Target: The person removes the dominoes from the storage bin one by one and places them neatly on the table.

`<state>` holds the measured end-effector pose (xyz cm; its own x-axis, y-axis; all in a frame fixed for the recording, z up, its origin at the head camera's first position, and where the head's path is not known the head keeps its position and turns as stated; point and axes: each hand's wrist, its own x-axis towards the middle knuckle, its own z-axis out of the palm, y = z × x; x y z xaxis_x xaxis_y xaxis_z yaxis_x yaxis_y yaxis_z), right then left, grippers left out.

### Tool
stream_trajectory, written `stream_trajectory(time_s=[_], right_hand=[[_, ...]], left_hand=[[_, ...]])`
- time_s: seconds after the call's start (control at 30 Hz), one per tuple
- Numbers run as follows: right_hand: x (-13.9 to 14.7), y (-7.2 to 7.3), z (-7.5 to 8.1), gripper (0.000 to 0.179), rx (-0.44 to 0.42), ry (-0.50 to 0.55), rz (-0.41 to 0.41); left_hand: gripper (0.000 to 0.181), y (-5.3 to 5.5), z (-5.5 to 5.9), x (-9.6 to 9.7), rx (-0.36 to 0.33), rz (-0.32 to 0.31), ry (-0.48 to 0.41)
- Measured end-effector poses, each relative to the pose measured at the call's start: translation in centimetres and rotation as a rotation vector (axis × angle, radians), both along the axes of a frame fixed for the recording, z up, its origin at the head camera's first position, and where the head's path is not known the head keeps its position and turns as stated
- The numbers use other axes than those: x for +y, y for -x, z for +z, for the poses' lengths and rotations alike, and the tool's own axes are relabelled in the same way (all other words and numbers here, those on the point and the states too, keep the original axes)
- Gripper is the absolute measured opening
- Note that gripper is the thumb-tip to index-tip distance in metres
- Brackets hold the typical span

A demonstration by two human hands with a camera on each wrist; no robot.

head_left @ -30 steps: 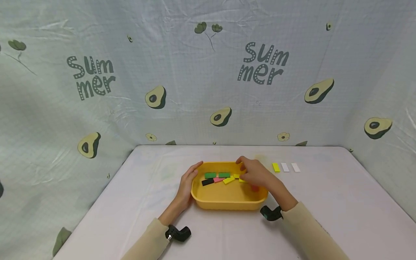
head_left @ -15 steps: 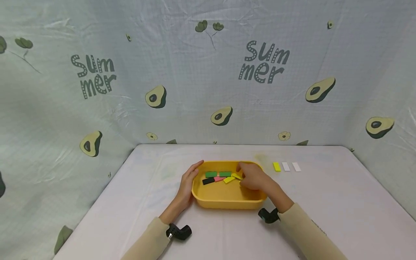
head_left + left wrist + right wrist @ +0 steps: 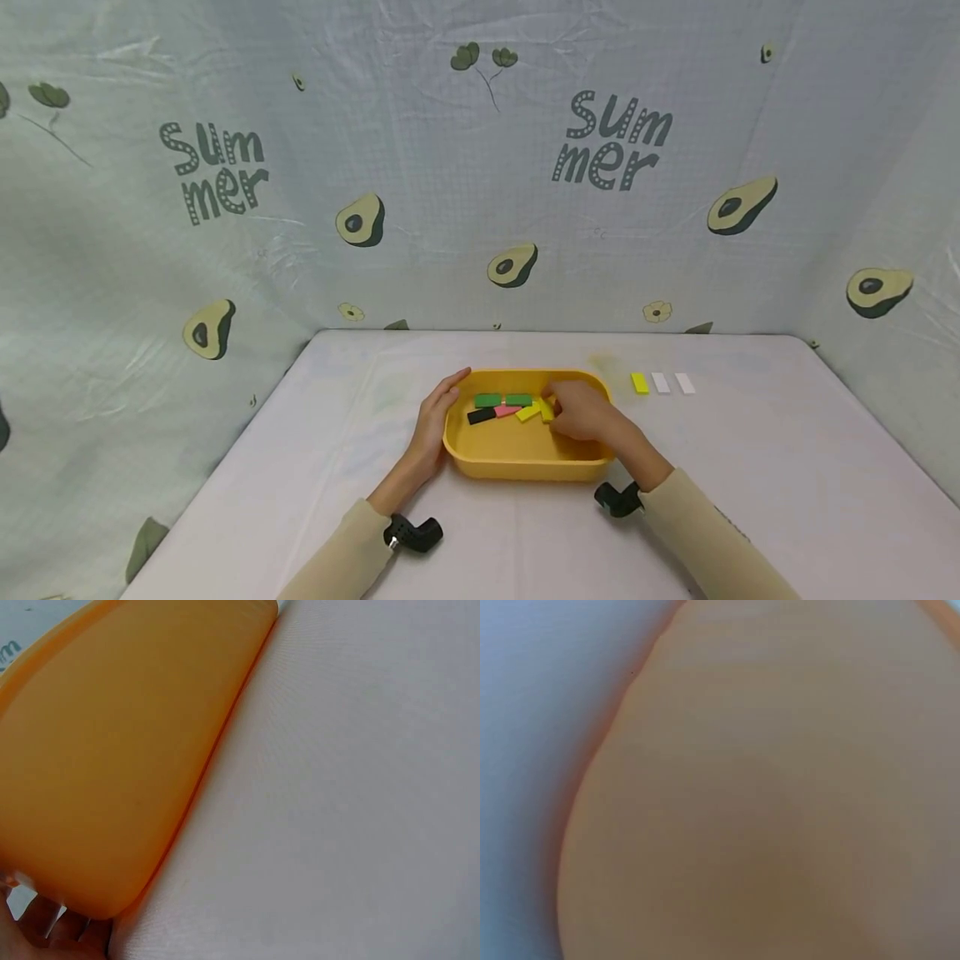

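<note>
A yellow-orange plastic tray (image 3: 517,469) stands on the table. My left hand (image 3: 429,429) lies along its left wall from outside, fingers stretched toward the far corner; in the left wrist view its fingers (image 3: 71,930) touch the tray's outer side. My right hand (image 3: 585,414) reaches into the tray's right half, its thumb and fingers pinching a small flat yellow block (image 3: 547,411). Beside that lies another yellow block (image 3: 528,412), then a pink block (image 3: 507,411), a black block (image 3: 482,415) and a green block (image 3: 518,400). The right hand hides part of the tray floor.
Right of the tray, a yellow block (image 3: 639,383) and two white blocks (image 3: 661,383) lie in a row on the white-covered table (image 3: 757,442). A printed curtain (image 3: 435,167) hangs behind and at both sides. The right wrist view is mostly a blurred tray wall (image 3: 742,787).
My right hand has gone lower into the tray and slightly left, covering the red block seen earlier. The yellow block at its fingertips has turned. My left hand stays at the tray's side.
</note>
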<state>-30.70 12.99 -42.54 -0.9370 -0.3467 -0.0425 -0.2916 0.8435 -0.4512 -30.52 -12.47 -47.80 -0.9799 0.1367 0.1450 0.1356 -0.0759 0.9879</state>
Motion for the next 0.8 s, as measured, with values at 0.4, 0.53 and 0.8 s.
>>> stream_trajectory(time_s=[0.4,0.53,0.8], right_hand=[[-0.03,0.5,-0.13,0.045,-0.044,0.054,0.043],[-0.02,0.51,-0.19,0.042,-0.043,0.055,0.047],[-0.08,0.39,-0.25,0.043,-0.05,0.053,0.062]], left_hand=[[0.046,0.02,0.2,0.03,0.002,0.004,0.003],[0.047,0.04,0.17,0.03,0.0,0.006,-0.003],[0.047,-0.06,0.2,0.05,0.004,0.006,0.0]])
